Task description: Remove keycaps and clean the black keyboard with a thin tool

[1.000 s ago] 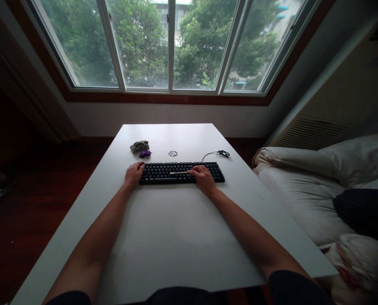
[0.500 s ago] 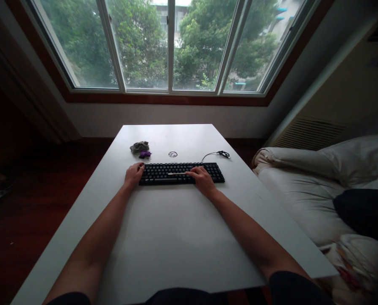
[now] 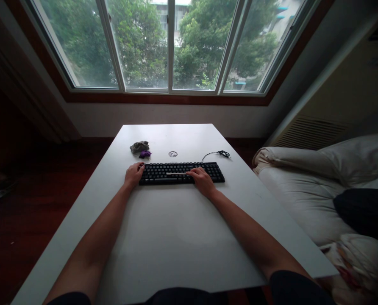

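In the head view, the keyboard (image 3: pixel 168 180) lies flat and crosswise on the white tabletop (image 3: pixel 182 228), below the window (image 3: pixel 171 46). The left hand (image 3: pixel 134 174) rests at its left end, touching the edge; whether this grip pinches the case or only steadies it, I cannot tell. The right hand (image 3: pixel 203 180) is over the right part of the keys, its grip closed on a thin, pale stick (image 3: pixel 176 173) that points left across them. The keyboard looks stiff and fairly light, likely to slide if pushed from one side, so its short ends seem the best hold, clear of the keys. The stick looks very light and perhaps easy to snap; a gentle pinch near one end should suit it. The cable (image 3: pixel 223 154) lies behind the keyboard's right side.
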A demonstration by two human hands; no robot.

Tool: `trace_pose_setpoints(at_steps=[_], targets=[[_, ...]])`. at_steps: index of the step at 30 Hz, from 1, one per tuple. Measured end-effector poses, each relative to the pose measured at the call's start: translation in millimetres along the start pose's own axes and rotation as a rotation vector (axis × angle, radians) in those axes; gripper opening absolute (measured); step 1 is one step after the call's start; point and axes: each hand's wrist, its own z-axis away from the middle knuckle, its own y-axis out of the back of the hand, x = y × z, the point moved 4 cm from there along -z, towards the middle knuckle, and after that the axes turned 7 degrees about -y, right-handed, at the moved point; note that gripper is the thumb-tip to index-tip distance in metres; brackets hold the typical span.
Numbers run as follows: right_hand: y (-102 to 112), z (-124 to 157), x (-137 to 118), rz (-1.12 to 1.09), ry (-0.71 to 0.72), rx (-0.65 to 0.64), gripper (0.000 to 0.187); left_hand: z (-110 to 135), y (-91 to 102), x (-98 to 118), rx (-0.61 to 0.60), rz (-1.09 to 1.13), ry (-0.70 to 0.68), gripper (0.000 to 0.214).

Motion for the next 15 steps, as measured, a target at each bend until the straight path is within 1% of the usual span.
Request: trace_pose_setpoints(at_steps=[6,15], targets=[[2.7,-1.2,5.6,0.023,-0.014,0.022,0.046,-0.4,0.1,0.1,-0.007,-0.002,0.004,0.042],[1.0,0.4,-0.3,0.039,-0.007,0.018,0.050,-0.3,0.2,-0.1,-0.021,-0.009,0.011,0.042]])
